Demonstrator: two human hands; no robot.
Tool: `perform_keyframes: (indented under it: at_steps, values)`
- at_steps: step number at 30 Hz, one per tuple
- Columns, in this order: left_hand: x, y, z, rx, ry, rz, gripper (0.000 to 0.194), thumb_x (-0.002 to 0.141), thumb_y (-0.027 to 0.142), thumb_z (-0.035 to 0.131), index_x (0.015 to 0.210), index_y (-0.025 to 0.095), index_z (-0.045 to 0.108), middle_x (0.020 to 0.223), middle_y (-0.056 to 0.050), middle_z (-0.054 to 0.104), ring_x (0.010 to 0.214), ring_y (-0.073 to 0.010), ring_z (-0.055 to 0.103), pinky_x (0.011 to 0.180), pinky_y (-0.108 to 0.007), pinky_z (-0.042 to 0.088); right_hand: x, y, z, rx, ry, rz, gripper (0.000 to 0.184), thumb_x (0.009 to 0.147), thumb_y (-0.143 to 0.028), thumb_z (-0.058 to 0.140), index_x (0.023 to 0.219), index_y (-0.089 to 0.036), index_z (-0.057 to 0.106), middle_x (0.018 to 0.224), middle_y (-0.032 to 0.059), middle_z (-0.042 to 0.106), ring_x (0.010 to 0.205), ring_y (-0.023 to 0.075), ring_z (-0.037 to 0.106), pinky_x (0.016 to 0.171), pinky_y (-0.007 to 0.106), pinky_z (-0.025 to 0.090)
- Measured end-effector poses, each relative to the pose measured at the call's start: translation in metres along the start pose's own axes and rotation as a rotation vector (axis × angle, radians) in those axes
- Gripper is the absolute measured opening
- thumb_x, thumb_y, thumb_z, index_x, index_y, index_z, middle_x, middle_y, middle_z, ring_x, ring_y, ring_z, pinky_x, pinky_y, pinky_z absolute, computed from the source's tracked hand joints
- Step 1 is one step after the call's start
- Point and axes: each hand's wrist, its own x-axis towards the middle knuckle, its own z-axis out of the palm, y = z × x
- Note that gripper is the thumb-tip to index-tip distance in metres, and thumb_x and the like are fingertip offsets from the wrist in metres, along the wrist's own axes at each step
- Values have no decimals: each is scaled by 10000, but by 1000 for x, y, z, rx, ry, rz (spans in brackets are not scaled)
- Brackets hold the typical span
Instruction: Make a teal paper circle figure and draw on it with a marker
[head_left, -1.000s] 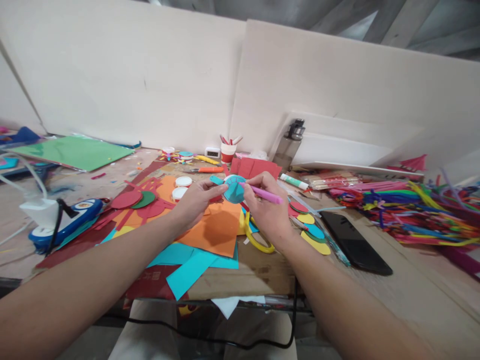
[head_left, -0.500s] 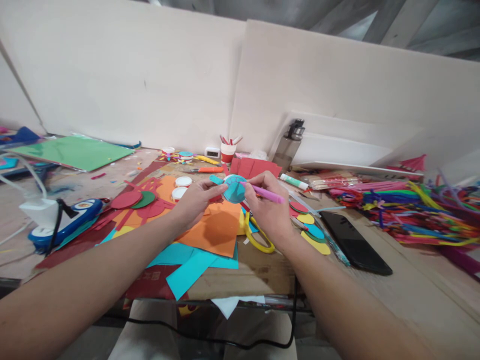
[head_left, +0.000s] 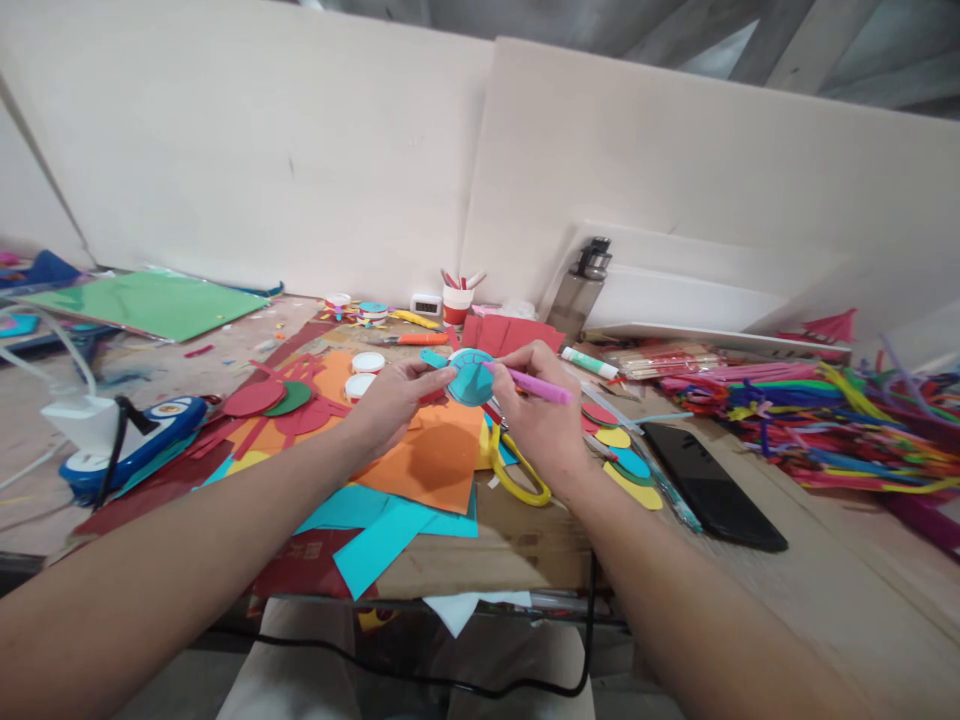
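My left hand (head_left: pixel 390 398) pinches a teal paper disc (head_left: pixel 469 380) with a short teal tab, held up above the table. My right hand (head_left: pixel 536 415) grips a pink pen (head_left: pixel 540 386), whose tip rests on the face of the disc. Dark lines are drawn on the disc. Under both hands lie an orange sheet (head_left: pixel 435 455) and yellow-handled scissors (head_left: pixel 517 480).
Cut paper circles and teal and red sheets litter the wooden table (head_left: pixel 787 590). A black phone (head_left: pixel 712 485) lies to the right beside a heap of coloured pipe cleaners (head_left: pixel 832 425). Two white-lidded pots (head_left: pixel 366 372), a glue stick (head_left: pixel 589 362) and a dark bottle (head_left: pixel 581 290) stand behind.
The pen has shifted slightly on the disc; both hands stay in nearly the same place.
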Motion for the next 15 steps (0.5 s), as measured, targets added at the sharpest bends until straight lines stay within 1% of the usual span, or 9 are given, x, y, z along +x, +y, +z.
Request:
perform_keyframes:
  at_steps: [6,10,15]
  values:
    - [0,1,2,-1,-7,8,272,644,393,807,737,157,708,762,-37,682,718,-138,586,722,-290,455,1,-1,0,-28,24,-3,136,836,-252,613,721,-219,551,638,-23,579,591,129,508,567,274,400]
    - [0,1,1,-6,-22,20,260,660,384,799,753,155,718,765,-36,684,727,-136,588,728,-291,452,1,1,0,-8,33,-23,139,846,-256,603,724,-213,550,654,-19,579,602,128,514,578,274,404]
    - [0,0,1,0,-10,12,272,654,389,805,760,154,717,773,-36,680,726,-138,586,737,-297,450,1,2,0,11,34,-19,133,850,-268,597,738,-213,553,655,-23,580,597,124,513,569,267,401]
